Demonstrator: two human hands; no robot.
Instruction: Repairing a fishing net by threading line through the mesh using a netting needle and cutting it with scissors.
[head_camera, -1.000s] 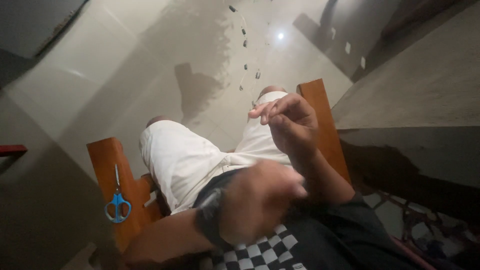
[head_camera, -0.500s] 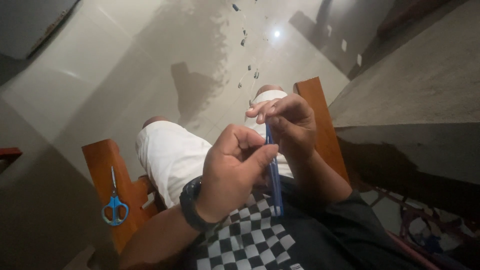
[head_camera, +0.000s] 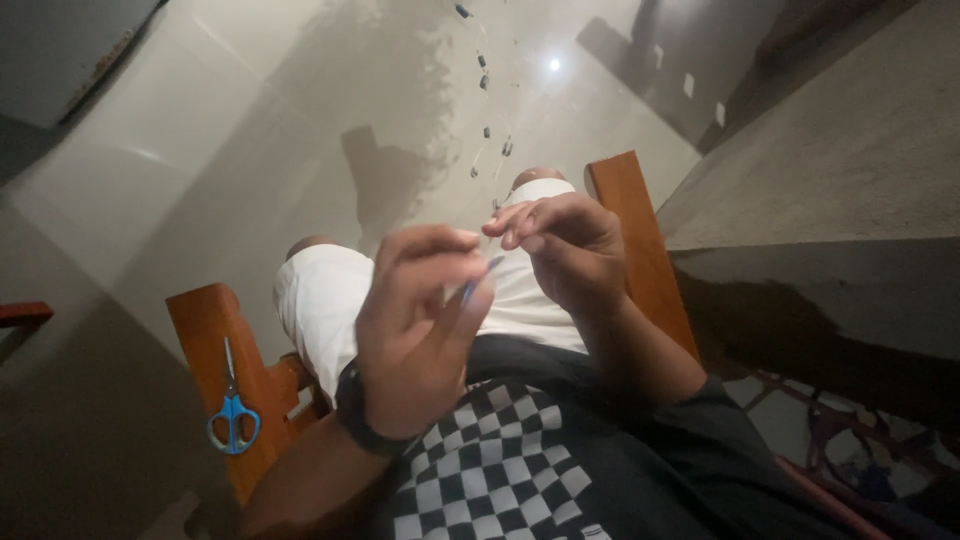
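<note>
The floor (head_camera: 230, 150) is smooth, pale and shiny, with big tiles, and a small bright light shines back off it near the top. A few tiny dark bits (head_camera: 484, 80) lie in a line on the floor, far from the hands. A grey wall (head_camera: 850, 170) runs along the right side.

The person sits on a brown wooden chair (head_camera: 205, 330), wearing white shorts (head_camera: 330, 300) and a black and white checked shirt (head_camera: 490, 470). A pair of blue-handled scissors (head_camera: 233, 415) lies on the left wooden arm of the chair, well apart from both hands.

The left hand (head_camera: 415, 320) is up in front of the lap, with a black wristband (head_camera: 355, 415) on its wrist. Its grip is pinched shut, thumb and fingers closed on a thin blue stick, maybe a pen (head_camera: 478, 285). Only a short bit of the stick shows, poking up past the fingers. The right hand (head_camera: 570, 250) is just beside it, with bent fingers close to the tip of the stick. I cannot tell if its grip touches or holds the stick.

No box, bowl or bag shows up clearly.

Half a second ago the blue stick hung long and straight down between the hands. Now it is tilted and mostly hidden behind the left hand, and the left hand is turned with its back more to the camera.
</note>
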